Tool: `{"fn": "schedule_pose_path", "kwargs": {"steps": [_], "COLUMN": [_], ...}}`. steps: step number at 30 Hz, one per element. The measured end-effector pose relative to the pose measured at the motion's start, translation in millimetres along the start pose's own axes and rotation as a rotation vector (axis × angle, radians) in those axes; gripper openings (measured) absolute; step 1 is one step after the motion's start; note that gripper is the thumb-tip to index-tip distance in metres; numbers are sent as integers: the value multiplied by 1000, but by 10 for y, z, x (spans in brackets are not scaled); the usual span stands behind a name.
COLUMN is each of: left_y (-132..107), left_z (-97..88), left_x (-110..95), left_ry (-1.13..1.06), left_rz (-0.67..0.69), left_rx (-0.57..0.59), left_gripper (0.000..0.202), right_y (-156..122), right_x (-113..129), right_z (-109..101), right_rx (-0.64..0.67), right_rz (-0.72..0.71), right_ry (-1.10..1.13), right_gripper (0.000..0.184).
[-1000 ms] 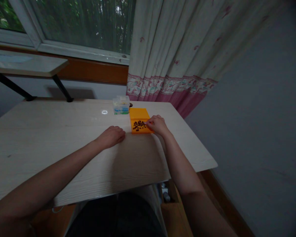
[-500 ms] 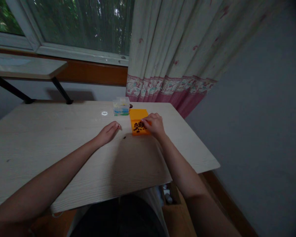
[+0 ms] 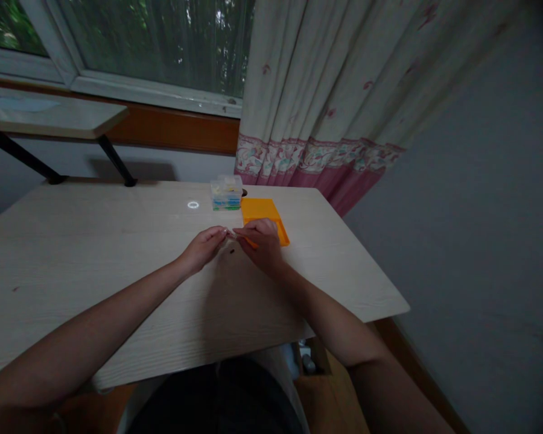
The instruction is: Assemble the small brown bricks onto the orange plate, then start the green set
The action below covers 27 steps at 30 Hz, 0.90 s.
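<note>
Both my hands meet just above the table, left of an orange box [image 3: 284,236]. My left hand [image 3: 204,246] is closed in a pinch, and what sits between its fingertips is too small to make out. Close against it, the fingertips of my right hand [image 3: 265,244] are also pinched on something I cannot name. The right hand covers most of the box's front tray, so the small dark pieces in it are hidden. Behind lies the box's orange lid [image 3: 259,208], folded open. One small dark piece [image 3: 232,251] rests on the table below my fingertips.
A clear plastic case [image 3: 226,194] with blue and green contents stands behind the hands. A white ring [image 3: 193,205] lies to its left. A raised shelf [image 3: 49,120] stands at the back left, and a curtain [image 3: 321,108] hangs behind the pale table [image 3: 117,235].
My right hand has moved left from the pieces in the orange box to meet my left hand. The left hand has shifted slightly right, partly with the view.
</note>
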<state>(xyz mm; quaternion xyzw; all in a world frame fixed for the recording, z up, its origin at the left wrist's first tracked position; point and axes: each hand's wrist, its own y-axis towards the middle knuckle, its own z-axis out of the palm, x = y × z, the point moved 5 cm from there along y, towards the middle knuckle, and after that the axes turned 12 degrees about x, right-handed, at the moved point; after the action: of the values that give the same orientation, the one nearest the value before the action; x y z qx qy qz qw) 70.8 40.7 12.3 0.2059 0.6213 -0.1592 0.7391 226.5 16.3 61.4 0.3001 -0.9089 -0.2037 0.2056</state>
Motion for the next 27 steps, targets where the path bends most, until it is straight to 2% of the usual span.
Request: {"fn": "schedule_pose_path", "kwargs": {"steps": [9,14,27], "left_y": [24,13,9], "left_z": [-22,-32,-67], "left_x": [73,44,69], "left_ry": [54,118,350], "left_rz": [-14,-9,-15], "left_rx": [-30,-56,-33], "left_gripper": [44,47,49], "right_y": [0,-8,-23], "right_x": [19,23,24], "right_z": [69,86,116], "right_rx": [9,-15,34], "right_rz": [-12,-46,-69], "right_ry": [-62,-101,-147], "right_gripper": [24,24,22]}}
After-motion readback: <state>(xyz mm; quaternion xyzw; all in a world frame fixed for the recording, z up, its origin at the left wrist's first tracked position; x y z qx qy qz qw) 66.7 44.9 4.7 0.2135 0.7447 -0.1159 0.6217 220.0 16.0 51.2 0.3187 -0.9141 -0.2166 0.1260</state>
